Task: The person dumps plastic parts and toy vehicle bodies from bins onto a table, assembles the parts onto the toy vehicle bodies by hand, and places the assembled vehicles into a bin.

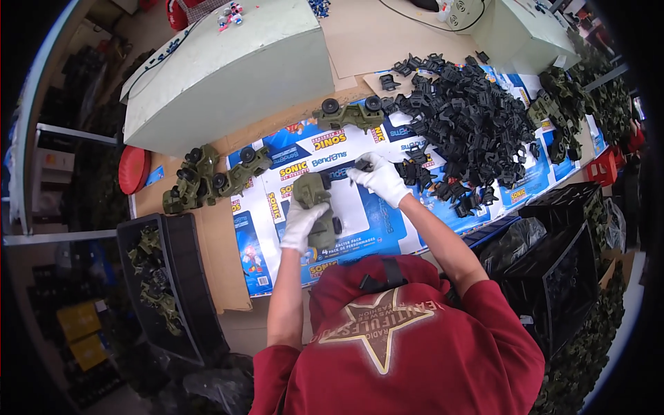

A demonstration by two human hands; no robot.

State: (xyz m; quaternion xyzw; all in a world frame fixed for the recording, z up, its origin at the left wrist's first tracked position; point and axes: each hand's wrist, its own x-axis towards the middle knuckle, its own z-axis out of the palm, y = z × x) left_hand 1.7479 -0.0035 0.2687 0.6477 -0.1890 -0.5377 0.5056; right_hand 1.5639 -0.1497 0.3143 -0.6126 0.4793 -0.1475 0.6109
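My left hand [299, 225], in a white glove, is closed around an olive-green toy truck [312, 188] with black wheels. It holds the truck above the printed cardboard sheet [353, 245] covering the bench. To its right my right hand [382, 181], also gloved, pinches a small black plastic part [363, 165] near the truck's far end. The two appear apart. A large heap of similar black parts [463, 117] lies right of my right hand. One more green toy truck [351, 115] sits beyond my hands, and several others [200, 178] are clustered at the left.
Light-coloured box-shaped housings [228, 76] stand at the back left and back right [526, 34]. A black crate of green pieces [187, 277] is at the left, another black crate [553, 283] at the right. More green toys [557, 114] lie at the far right. A red round object [133, 169] is left.
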